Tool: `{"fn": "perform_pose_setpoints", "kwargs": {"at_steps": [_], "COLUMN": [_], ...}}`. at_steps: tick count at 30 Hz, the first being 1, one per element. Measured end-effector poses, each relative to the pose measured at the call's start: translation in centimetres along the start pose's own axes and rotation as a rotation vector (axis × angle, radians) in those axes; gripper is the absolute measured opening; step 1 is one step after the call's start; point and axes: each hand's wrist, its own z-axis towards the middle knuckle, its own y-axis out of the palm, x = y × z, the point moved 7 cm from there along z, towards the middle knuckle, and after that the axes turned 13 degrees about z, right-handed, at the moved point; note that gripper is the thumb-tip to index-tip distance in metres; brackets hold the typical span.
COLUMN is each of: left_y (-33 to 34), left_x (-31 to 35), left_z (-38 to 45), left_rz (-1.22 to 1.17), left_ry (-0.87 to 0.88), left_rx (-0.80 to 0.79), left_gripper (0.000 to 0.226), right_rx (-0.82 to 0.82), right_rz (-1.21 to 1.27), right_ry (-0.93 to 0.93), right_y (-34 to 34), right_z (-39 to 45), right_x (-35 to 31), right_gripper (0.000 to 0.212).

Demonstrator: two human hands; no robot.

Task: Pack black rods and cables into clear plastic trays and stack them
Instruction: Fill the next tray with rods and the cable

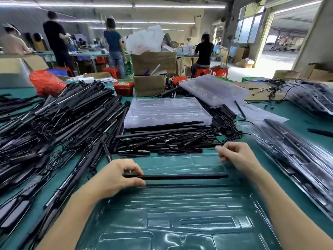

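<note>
A slim black rod (pixel 176 176) lies level, left to right, over the clear plastic tray (pixel 180 222) at six o'clock. Loose rods (pixel 162 141) heap at twelve, possibly tangled with thin cables; empty stacked trays (pixel 167 110) sit beyond.
</note>
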Motion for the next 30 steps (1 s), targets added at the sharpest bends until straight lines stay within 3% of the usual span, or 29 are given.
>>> {"fn": "perform_pose_setpoints", "kwargs": {"at_steps": [4,7,13,18,30], "left_y": [-0.5,-1.0,-1.1,0.0,1.0], "left_x": [0.0,0.7,2.2,2.6,2.3], "left_z": [0.2,0.1,-0.8,-1.7,-2.1], "left_rz": [0.031,-0.009,-0.022,-0.011,0.051], "left_ry": [0.017,0.072,0.162,0.156,0.171], "left_rx": [0.064,0.107,0.049,-0.043,0.006], "left_gripper": [0.024,0.019,0.015,0.014,0.022], "right_rx": [-0.010,-0.001,0.074,0.083,0.089], "right_rz": [-0.164,-0.175,-0.195,-0.186,-0.165], "right_ry": [-0.019,-0.015,-0.011,-0.025,-0.025], "right_y": [0.5,0.5,0.3,0.3,0.3], "right_z": [-0.4,-0.1,0.1,-0.2,-0.5], "right_x": [1.3,1.6,1.6,1.3,1.2], "right_gripper": [0.010,0.015,0.009,0.009,0.012]}}
